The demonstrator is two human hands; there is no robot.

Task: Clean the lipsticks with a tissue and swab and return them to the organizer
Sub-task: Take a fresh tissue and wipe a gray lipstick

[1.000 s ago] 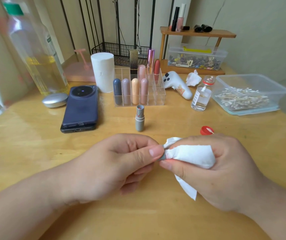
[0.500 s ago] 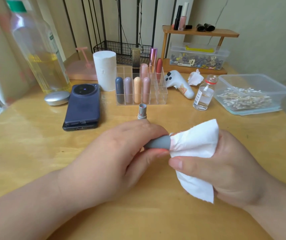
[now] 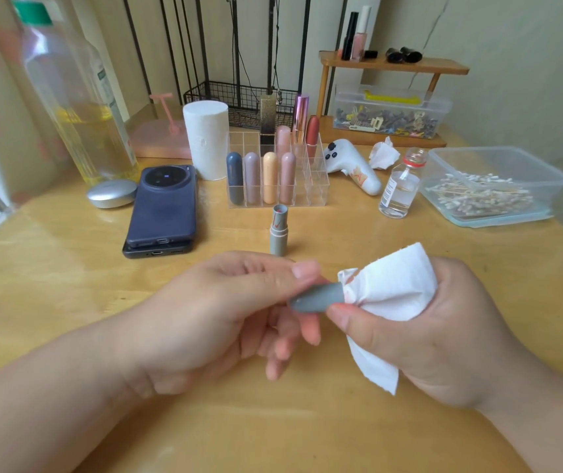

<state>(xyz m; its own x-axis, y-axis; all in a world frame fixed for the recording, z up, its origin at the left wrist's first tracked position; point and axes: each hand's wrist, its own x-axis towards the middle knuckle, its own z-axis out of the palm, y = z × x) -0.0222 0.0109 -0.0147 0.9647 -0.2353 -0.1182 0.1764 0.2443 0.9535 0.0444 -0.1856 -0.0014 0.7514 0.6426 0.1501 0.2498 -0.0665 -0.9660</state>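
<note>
Step in hand: wiping the grey cap (image 3: 317, 298), held above the counter (image 3: 68, 302). Left grip (image 3: 225, 308) pinches its rounded end; right grip (image 3: 444, 329) bunches the tissue (image 3: 396, 285) round the open end. Suggest twisting the cap against the tissue and using a fresh fold for the rim. Keep the pinch firm, the plastic looks slippery. Tissue shows reddish smears at the contact. The uncapped lipstick base (image 3: 278, 233) stands upright just in front of the organizer (image 3: 317, 189), red streaks on its tube.

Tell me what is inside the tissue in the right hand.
One end of a grey lipstick cap, pinched by the left hand, goes into the tissue, which has reddish smears at its edge. The wrapped end itself is covered.
</note>
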